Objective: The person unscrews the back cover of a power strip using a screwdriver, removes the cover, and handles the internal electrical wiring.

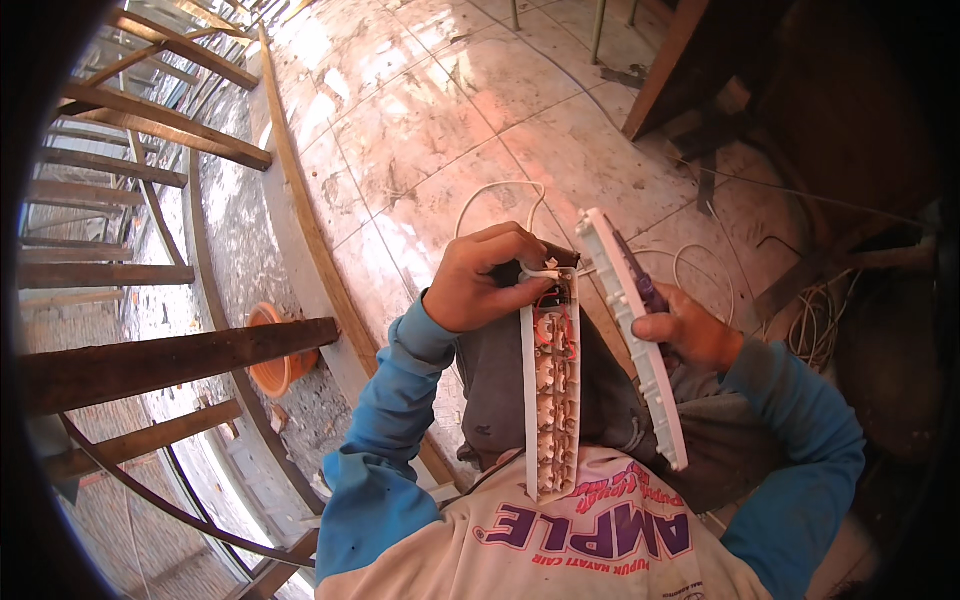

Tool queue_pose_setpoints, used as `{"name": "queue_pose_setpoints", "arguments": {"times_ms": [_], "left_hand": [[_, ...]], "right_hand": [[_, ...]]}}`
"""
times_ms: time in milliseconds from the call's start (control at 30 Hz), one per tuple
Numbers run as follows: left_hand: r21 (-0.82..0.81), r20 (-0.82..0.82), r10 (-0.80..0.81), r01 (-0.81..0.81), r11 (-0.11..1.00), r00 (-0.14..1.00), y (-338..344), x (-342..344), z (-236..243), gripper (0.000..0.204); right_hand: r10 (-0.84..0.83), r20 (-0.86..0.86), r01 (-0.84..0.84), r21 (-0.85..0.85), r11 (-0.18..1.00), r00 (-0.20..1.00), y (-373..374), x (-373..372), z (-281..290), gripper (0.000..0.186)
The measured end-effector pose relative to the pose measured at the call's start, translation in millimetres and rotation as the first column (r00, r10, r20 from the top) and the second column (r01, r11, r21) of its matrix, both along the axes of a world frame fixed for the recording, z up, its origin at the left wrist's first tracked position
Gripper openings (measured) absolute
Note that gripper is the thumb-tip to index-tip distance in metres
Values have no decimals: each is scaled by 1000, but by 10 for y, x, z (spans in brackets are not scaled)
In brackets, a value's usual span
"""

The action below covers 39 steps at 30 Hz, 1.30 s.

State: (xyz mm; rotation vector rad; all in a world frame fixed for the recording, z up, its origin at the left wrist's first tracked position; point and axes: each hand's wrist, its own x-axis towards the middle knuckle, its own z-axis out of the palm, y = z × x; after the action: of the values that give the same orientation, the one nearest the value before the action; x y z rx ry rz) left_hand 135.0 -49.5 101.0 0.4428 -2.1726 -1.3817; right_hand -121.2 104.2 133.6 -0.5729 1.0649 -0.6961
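Observation:
An opened white power strip (551, 400) stands lengthwise over my lap, its metal contacts and red wires exposed. At its far end my left hand (488, 278) is closed, thumb and fingers pinching the white cable (541, 273) where it enters the housing. From there a loop of cable seems to run out onto the floor. To the right, my right hand (690, 328) grips the strip's long white cover (650, 365), held tilted and apart from the base. Against the cover in the same hand is a slim purple-handled tool (645, 285), which looks like a screwdriver; its tip is hidden.
Dirty tiles (420, 110) spread ahead of me. Wooden slats (170, 350) and an orange clay pot (280, 360) are on the left. A coil of pale cable (815, 325) lies at right, below dark wooden furniture (680, 70). Thin cables cross the floor.

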Motion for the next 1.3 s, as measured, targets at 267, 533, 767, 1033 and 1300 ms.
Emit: {"name": "queue_pose_setpoints", "arguments": {"times_ms": [267,533,767,1033,1300], "left_hand": [[133,12,34,-35,991,999,15,173,-2,21],[150,-40,26,-20,988,999,-8,172,-72,27],[155,-72,41,-30,988,997,-37,329,-162,31],[182,-64,99,-85,980,993,8,388,-110,37],[104,37,240,-243,965,970,52,440,-183,49]], "right_hand": [[150,-536,-201,-37,979,831,-164,-355,-461,65],[292,-865,-301,174,938,408,-115,-697,-2082,87],[326,-900,-81,317,945,290,90,-226,-2950,91],[322,-917,-191,282,940,234,254,-215,-3120,77],[168,-959,24,178,984,228,232,-517,-3231,48]]}}
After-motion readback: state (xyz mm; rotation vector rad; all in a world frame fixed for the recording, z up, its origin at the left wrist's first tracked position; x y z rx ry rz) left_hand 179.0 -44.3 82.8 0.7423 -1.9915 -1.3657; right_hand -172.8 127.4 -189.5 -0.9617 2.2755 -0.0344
